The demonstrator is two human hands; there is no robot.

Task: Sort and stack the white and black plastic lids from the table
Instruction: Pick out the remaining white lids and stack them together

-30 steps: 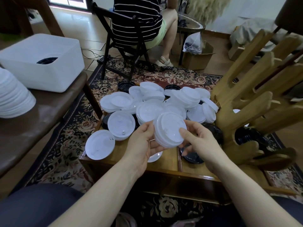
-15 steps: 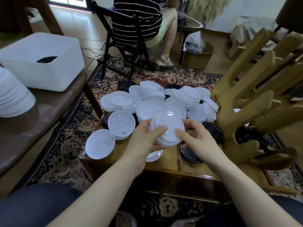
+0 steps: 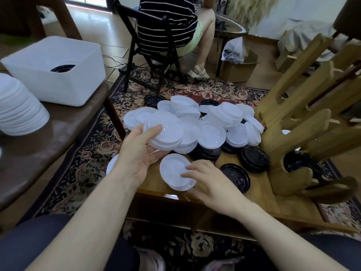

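We hold a short stack [image 3: 166,133] of white lids in our left hand [image 3: 134,155], raised above the bench [image 3: 259,194] and in front of the pile [image 3: 205,124]. The stack is round, so it has no long axis; its broad face tilts up and toward us, with the rim edges showing along its lower side. Our left thumb lies across the top face near its left edge, and the other left fingers curl beneath, so the hand grips the stack. The left forearm comes up from the lower left, wrist bent back a little.

Our right hand [image 3: 211,182] reaches in from the lower right, palm down, just below the stack. Its fingers [image 3: 190,170] are lightly bent and rest on a single white lid [image 3: 176,174], which lies nearly flat at the bench's near edge, hollow side up. Whether the thumb grips under this lid's rim we cannot tell.

Right of the single lid, a black lid [image 3: 237,178] lies flat on the bench, and more black lids [image 3: 254,159] sit beyond it, partly under the pile. A wooden rack [image 3: 304,122] stands right of the pile. Left of the pile, a white tub [image 3: 58,71] sits on a brown seat [image 3: 48,137], beside a tall stack of white lids [image 3: 17,108].
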